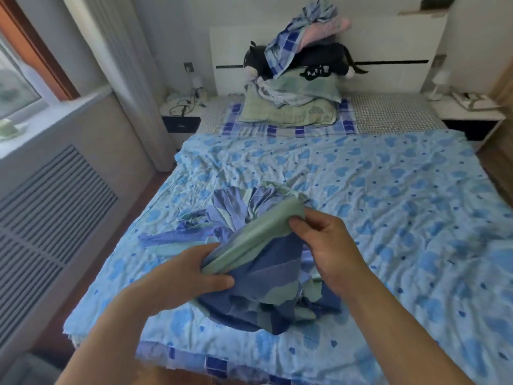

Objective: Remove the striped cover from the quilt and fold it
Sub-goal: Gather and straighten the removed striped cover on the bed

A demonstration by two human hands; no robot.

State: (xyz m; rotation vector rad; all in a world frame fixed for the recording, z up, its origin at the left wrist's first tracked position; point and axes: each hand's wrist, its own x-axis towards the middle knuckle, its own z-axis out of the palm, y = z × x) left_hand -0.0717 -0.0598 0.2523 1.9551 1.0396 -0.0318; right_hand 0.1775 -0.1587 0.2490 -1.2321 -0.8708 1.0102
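While the cover [258,262] lies bunched on the quilt [388,204] at the near edge, your hands, left [188,276] and right [324,240], pinch its green hem, probably to find a straight edge for folding.

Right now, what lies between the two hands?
In the head view, a green edge of the striped cover stretches between the left hand and right hand; both pinch it.

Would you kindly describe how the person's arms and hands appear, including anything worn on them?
Both forearms are bare as far as the frame shows, with no sleeves visible. The left hand and the right hand wear no gloves, and no rings, watch or bracelets can be seen. No markings are apparent, though the image is slightly soft.
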